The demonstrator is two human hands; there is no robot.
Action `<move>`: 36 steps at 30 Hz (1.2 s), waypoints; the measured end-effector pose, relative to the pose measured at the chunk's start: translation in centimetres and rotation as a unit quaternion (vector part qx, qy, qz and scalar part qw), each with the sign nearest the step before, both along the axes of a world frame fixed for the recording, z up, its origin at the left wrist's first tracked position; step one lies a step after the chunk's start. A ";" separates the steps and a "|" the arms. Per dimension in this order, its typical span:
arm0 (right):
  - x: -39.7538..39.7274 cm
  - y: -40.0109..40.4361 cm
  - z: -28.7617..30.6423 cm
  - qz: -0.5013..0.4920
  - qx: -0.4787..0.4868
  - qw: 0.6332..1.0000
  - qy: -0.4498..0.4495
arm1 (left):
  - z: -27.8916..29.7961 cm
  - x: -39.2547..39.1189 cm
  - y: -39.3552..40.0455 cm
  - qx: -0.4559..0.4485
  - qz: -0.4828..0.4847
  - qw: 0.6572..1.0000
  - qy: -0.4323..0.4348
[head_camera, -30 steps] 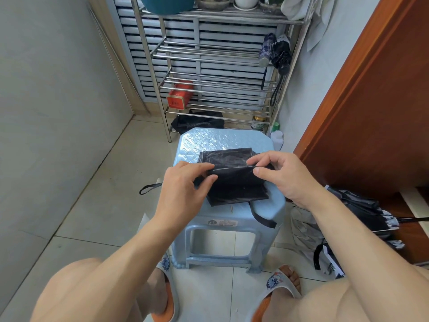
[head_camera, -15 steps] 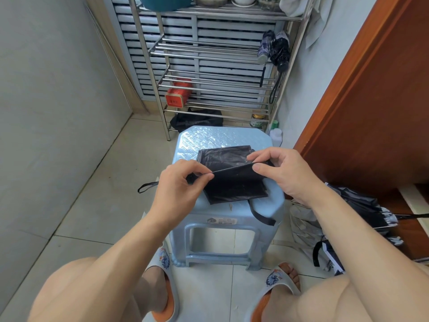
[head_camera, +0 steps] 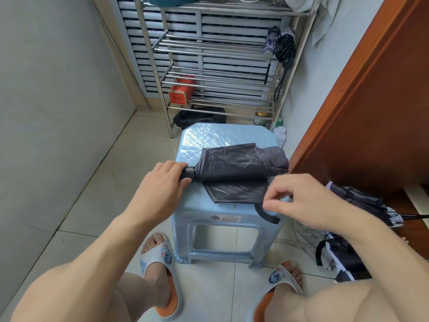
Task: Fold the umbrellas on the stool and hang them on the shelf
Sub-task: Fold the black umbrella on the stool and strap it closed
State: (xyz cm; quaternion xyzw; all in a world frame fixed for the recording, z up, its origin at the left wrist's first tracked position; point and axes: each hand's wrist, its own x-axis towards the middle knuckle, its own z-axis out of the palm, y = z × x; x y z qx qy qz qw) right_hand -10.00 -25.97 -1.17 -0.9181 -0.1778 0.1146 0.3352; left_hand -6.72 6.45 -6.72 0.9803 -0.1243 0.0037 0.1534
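A black folding umbrella [head_camera: 239, 163] lies across the light blue plastic stool [head_camera: 220, 135], its canopy half rolled with one flap spread toward me. My left hand [head_camera: 162, 182] grips the umbrella's black handle at the left end. My right hand [head_camera: 301, 201] hovers at the flap's front right corner, thumb and forefinger curled just above the closure strap [head_camera: 267, 216]; whether they pinch anything is unclear. Behind the stool stands the metal shelf [head_camera: 209, 43], with two folded umbrellas [head_camera: 279, 47] hanging on its right side.
More unfolded umbrellas [head_camera: 348, 233] lie on the floor at the right, against the brown wooden door [head_camera: 371, 101]. A red tin [head_camera: 182, 89] sits on the shelf, a black bag [head_camera: 199, 117] under it, bottles [head_camera: 279, 133] in the corner. A grey wall closes the left.
Both hands let go of the fabric fold. My left hand slid left onto the handle, my right hand pulled back toward the strap, and the canopy now lies rolled across the stool.
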 end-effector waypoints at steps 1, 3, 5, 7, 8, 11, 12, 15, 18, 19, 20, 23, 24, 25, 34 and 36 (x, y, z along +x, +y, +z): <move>-0.5 0.3 -0.6 0.000 -0.040 0.999 -0.007 | -0.1 0.1 0.1 0.001 -0.002 1.000 -0.013; -1.0 0.6 -1.3 -0.019 -0.096 0.995 -0.021 | 0.2 0.1 -0.1 -0.013 -0.004 0.999 -0.037; -0.9 0.8 -1.5 -0.043 -0.146 0.988 -0.013 | 0.6 -0.1 -0.5 -0.033 0.000 0.999 -0.037; -0.6 1.1 -1.5 -0.054 -0.207 0.977 0.006 | 0.7 -0.1 -0.9 -0.033 -0.004 0.998 -0.047; -0.4 1.3 -1.5 -0.054 -0.231 0.971 0.010 | 0.6 -0.1 -1.0 -0.032 -0.010 0.998 -0.055; -0.5 1.9 -2.2 -0.048 -0.247 0.968 0.010 | 0.6 0.2 -1.1 -0.043 0.000 0.998 -0.049; -0.5 2.2 -2.2 -0.043 -0.241 0.969 0.009 | 0.6 0.2 -1.1 -0.045 0.008 0.998 -0.043; -0.7 2.7 -1.7 -0.017 -0.246 0.969 0.002 | 0.8 0.3 -1.1 -0.030 0.005 0.999 -0.036; -0.8 2.9 -1.0 -0.040 -0.226 0.973 0.016 | 1.0 0.5 -0.8 -0.045 0.007 0.999 -0.012; -0.8 3.0 -0.8 -0.055 -0.209 0.976 0.024 | 1.1 0.5 -0.8 -0.056 0.006 0.998 -0.001; -0.6 3.0 -0.8 -0.077 -0.193 0.978 0.035 | 1.1 0.5 -0.7 -0.068 0.005 0.998 0.011; -0.1 2.8 -0.7 -0.144 -0.179 0.972 0.057 | 1.5 0.6 -0.8 -0.086 0.009 0.995 0.046; 0.0 2.7 -0.5 -0.153 -0.175 0.970 0.065 | 1.6 0.6 -0.9 -0.088 0.012 0.995 0.054; 0.1 2.7 -0.2 -0.157 -0.164 0.971 0.079 | 1.7 0.6 -0.9 -0.087 0.013 0.994 0.059; 0.0 2.6 -0.3 -0.143 -0.053 0.984 -0.094 | -0.2 1.2 -1.0 -0.050 0.025 0.998 -0.008; 0.8 2.1 -0.9 -0.077 -0.061 0.993 -0.064 | -0.6 1.2 -1.3 -0.053 0.036 0.997 -0.033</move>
